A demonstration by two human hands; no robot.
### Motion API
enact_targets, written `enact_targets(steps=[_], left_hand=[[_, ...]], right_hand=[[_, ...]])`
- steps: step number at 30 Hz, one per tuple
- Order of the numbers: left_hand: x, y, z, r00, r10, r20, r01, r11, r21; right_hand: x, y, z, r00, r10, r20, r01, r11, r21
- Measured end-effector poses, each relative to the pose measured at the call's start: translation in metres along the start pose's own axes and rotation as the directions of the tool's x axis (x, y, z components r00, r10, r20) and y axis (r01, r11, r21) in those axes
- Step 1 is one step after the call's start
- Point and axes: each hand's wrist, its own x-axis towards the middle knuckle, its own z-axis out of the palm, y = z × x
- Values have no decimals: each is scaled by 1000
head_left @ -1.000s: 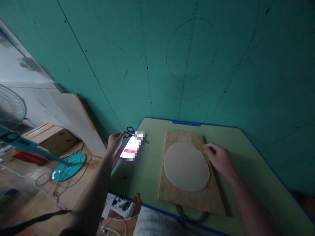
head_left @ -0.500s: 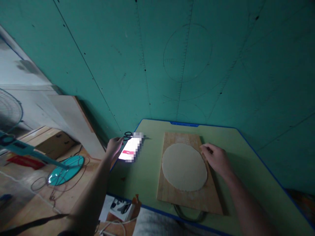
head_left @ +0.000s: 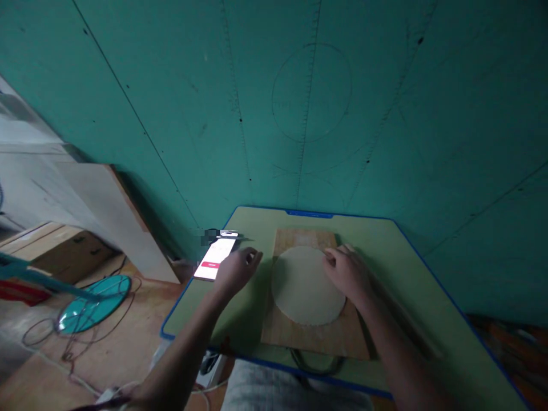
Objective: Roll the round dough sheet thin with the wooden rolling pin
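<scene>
A round, flat sheet of dough (head_left: 303, 291) lies on a wooden board (head_left: 295, 337) on the table. My right hand (head_left: 349, 277) is over the dough's upper right edge, thumb and fingers drawn together; whether they pinch the dough cannot be made out. My left hand (head_left: 238, 269) is raised left of the board, apart from the dough, its fingertips closed in a pinch. Anything between them is too small to see. Just beyond that hand lies a lit phone (head_left: 213, 257), with dark-handled scissors (head_left: 212, 233) behind it, partly blurred.
The pale green table (head_left: 372, 234) has a blue edge and stands against a green wall (head_left: 192, 114). A long thin brown rod (head_left: 405, 314) shows beside my right forearm. A dark curved handle (head_left: 317, 368) sticks out below the board. Leftward are a turquoise fan base (head_left: 94, 302), cords and a cardboard box (head_left: 64, 251).
My left hand has come away from beside the scissors and phone, rightward toward the board. My right hand has moved from the board's right edge onto the dough's edge. The view has shifted slightly.
</scene>
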Motion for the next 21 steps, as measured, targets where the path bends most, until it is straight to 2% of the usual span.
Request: enact_targets(steps=[3, 6, 8, 11, 17, 21], left_hand=[[-5, 27, 21, 993, 68, 91, -67, 998, -15], [-10, 38, 29, 988, 104, 118, -103, 995, -11], [-12, 40, 31, 987, 109, 114, -108, 994, -11], [-11, 39, 33, 991, 91, 97, -82, 992, -94], [7, 37, 39, 991, 95, 94, -70, 968, -239], [18, 41, 42, 982, 114, 149, -58, 941, -334]], right_hand=[[2, -14, 0, 999, 49, 10, -48, 992, -121], [4, -20, -3, 997, 57, 53, -49, 990, -135], [4, -21, -5, 996, 56, 70, -47, 992, -120], [7, -20, -7, 992, 97, 81, -93, 994, -59], [17, -9, -4, 962, 235, 136, -259, 946, 197], [16, -5, -2, 968, 209, 142, -238, 944, 229]])
